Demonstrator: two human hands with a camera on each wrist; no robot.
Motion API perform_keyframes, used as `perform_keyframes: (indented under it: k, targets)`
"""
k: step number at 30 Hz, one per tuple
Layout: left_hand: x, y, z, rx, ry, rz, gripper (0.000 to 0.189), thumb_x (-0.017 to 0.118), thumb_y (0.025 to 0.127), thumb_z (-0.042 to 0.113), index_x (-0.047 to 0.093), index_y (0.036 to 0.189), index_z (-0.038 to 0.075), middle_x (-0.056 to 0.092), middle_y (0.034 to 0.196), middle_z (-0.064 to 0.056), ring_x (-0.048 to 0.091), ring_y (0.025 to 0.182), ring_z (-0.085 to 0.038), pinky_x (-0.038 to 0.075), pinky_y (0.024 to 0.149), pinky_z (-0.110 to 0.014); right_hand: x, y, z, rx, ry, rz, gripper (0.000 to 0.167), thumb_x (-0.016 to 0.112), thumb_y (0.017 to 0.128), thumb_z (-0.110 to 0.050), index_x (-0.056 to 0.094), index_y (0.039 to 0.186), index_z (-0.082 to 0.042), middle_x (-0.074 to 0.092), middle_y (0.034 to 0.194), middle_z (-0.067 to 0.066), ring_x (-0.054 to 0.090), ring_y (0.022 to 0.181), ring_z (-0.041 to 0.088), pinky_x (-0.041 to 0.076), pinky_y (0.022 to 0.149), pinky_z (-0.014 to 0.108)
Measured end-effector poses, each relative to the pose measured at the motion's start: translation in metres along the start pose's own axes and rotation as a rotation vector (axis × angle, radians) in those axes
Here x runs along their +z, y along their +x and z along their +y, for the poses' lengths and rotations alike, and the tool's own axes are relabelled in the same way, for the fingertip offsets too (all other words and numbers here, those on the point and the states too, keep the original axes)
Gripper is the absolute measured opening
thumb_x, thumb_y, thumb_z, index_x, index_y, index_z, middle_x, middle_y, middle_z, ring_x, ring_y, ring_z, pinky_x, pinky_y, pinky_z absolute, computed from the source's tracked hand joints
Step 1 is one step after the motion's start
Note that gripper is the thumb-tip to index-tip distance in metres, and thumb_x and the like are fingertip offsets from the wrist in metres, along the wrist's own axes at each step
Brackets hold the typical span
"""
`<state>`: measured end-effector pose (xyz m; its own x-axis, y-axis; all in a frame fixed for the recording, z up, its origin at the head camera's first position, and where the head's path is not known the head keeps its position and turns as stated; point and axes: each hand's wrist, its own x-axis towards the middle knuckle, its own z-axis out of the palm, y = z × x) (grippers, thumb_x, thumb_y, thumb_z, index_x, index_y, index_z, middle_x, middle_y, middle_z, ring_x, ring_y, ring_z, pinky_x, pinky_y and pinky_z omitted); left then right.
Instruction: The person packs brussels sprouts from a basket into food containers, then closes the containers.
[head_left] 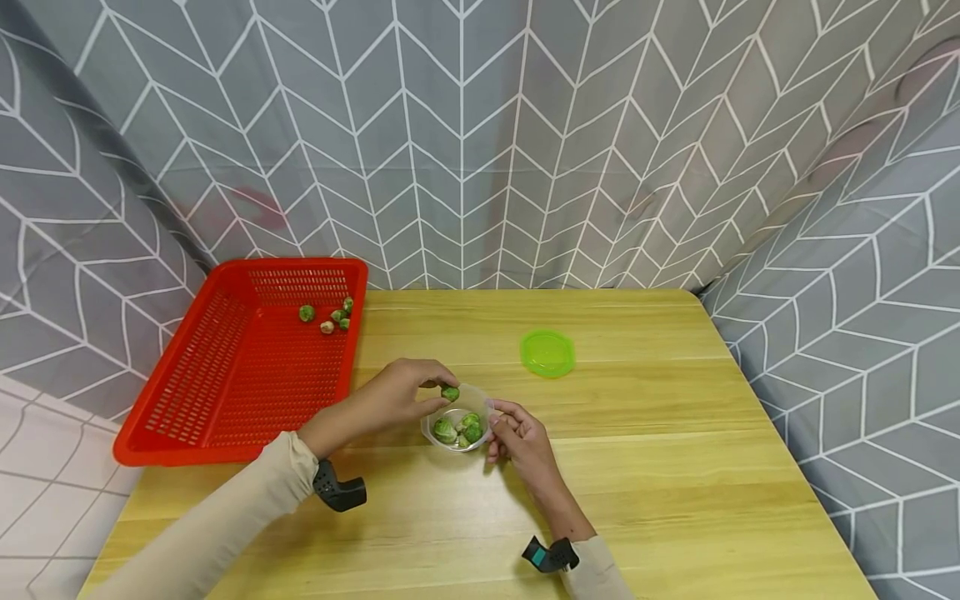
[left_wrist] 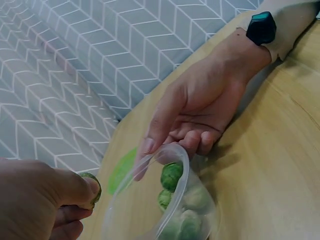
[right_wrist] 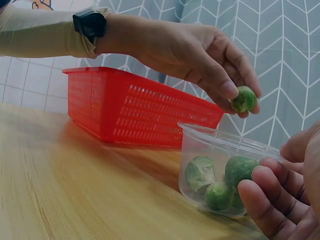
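Between thumb and fingers, my left hand pinches a Brussels sprout above the rim of a clear plastic tub. Several Brussels sprouts lie at the bottom of that tub. On its right side, my right hand holds the tub by the rim, the thumb on top and the other fingers against the outer wall. The left wrist view has the held sprout partly covered by the thumb.
At the left of the wooden table stands a red perforated basket with several Brussels sprouts toward its far right corner. A green lid lies behind the tub, to the right. Patterned grey curtains hang behind the table.
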<state>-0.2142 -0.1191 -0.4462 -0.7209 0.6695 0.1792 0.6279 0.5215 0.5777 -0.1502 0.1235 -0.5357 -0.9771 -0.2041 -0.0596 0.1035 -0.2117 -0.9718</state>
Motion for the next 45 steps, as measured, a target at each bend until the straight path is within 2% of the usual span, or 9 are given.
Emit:
perform_keyframes:
  k: [8, 16, 25, 31, 35, 45]
  targets:
    - [0.010, 0.010, 0.008, -0.007, 0.065, -0.085, 0.024, 0.079, 0.088, 0.014, 0.074, 0.111, 0.012, 0.071, 0.103, 0.007, 0.066, 0.097, -0.010, 0.056, 0.086, -0.031, -0.002, 0.000, 0.001, 0.000, 0.006, -0.013, 0.040, 0.060, 0.103, -0.019, 0.055, 0.139, -0.002, 0.064, 0.085, 0.011, 0.063, 0.062, 0.011, 0.058, 0.060, 0.028]
    - [0.019, 0.016, 0.006, -0.002, 0.105, -0.148, 0.023, 0.079, 0.088, 0.014, 0.074, 0.111, 0.011, 0.073, 0.108, 0.004, 0.067, 0.099, -0.011, 0.056, 0.087, -0.031, -0.002, 0.000, 0.001, 0.004, -0.001, -0.014, 0.042, 0.060, 0.103, -0.021, 0.054, 0.139, -0.002, 0.064, 0.086, 0.013, 0.063, 0.062, 0.011, 0.058, 0.060, 0.028]
    - [0.027, 0.019, 0.004, 0.029, 0.161, -0.189, 0.020, 0.079, 0.087, 0.011, 0.074, 0.107, 0.009, 0.073, 0.105, 0.000, 0.066, 0.094, -0.012, 0.056, 0.083, -0.030, -0.002, -0.001, -0.001, 0.000, -0.007, -0.019, 0.041, 0.059, 0.103, -0.020, 0.054, 0.140, -0.002, 0.063, 0.087, 0.014, 0.063, 0.063, 0.011, 0.058, 0.060, 0.028]
    - [0.032, 0.020, 0.007, 0.044, 0.213, -0.226, 0.016, 0.078, 0.088, 0.010, 0.075, 0.104, 0.010, 0.072, 0.100, 0.001, 0.065, 0.087, -0.010, 0.055, 0.078, -0.028, -0.001, -0.001, 0.000, -0.014, -0.004, -0.022, 0.040, 0.060, 0.103, -0.018, 0.054, 0.139, -0.002, 0.062, 0.088, 0.020, 0.063, 0.062, 0.012, 0.058, 0.059, 0.027]
    - [0.035, 0.020, 0.008, 0.027, 0.234, -0.235, 0.015, 0.078, 0.088, 0.011, 0.075, 0.103, 0.011, 0.072, 0.098, 0.003, 0.064, 0.086, -0.008, 0.055, 0.077, -0.027, -0.002, 0.000, 0.001, -0.018, -0.009, -0.028, 0.040, 0.059, 0.103, -0.017, 0.054, 0.139, -0.001, 0.062, 0.089, 0.022, 0.063, 0.063, 0.011, 0.058, 0.060, 0.028]
    - [0.036, 0.020, 0.010, 0.008, 0.257, -0.240, 0.015, 0.077, 0.088, 0.008, 0.075, 0.102, 0.011, 0.071, 0.097, 0.004, 0.062, 0.085, -0.007, 0.054, 0.076, -0.026, -0.001, -0.001, 0.000, -0.014, -0.006, -0.027, 0.041, 0.060, 0.103, -0.019, 0.054, 0.139, 0.000, 0.063, 0.087, 0.017, 0.062, 0.063, 0.011, 0.058, 0.060, 0.028]
